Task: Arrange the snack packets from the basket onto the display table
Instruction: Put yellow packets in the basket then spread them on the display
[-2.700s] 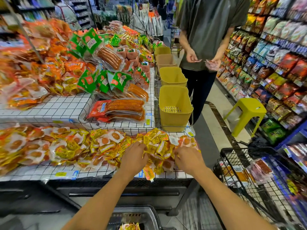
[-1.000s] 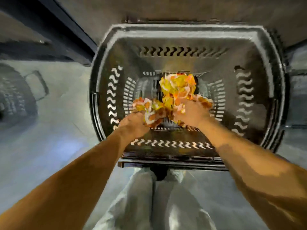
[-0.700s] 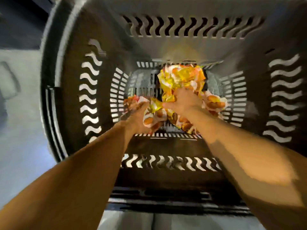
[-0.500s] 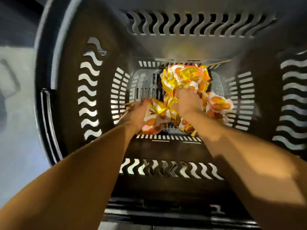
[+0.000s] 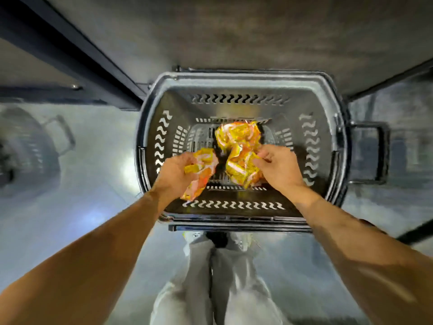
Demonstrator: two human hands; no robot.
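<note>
The pale grey floor (image 5: 82, 207) is filling most of the view, blurred and catching a soft glare. A dark brownish surface (image 5: 234, 31) is spreading across the top, with a black beam (image 5: 70, 48) running diagonally from the upper left toward the basket. The grey slotted basket (image 5: 243, 109) is standing directly below the camera, its far rim meeting that dark surface and a black handle (image 5: 379, 153) sticking out on its right side. A second basket (image 5: 28, 148), heavily blurred, is sitting well apart at the left edge. The person's legs in light trousers (image 5: 210, 289) are standing just behind the near rim, and both bare forearms are reaching down into the basket. The left hand (image 5: 174, 171) is hovering over the near left part, fingers curled round a small bunch (image 5: 201, 165) of yellow-and-orange snack packets that is dangling below the palm. The right hand (image 5: 277, 168) is gripping a larger bunch (image 5: 241, 165) at the middle, thumb and fingers closed on its right edge. More packets (image 5: 237, 134) are showing beyond it toward the far wall; whether they are lying loose or hanging together with that bunch is too blurred to tell.
</note>
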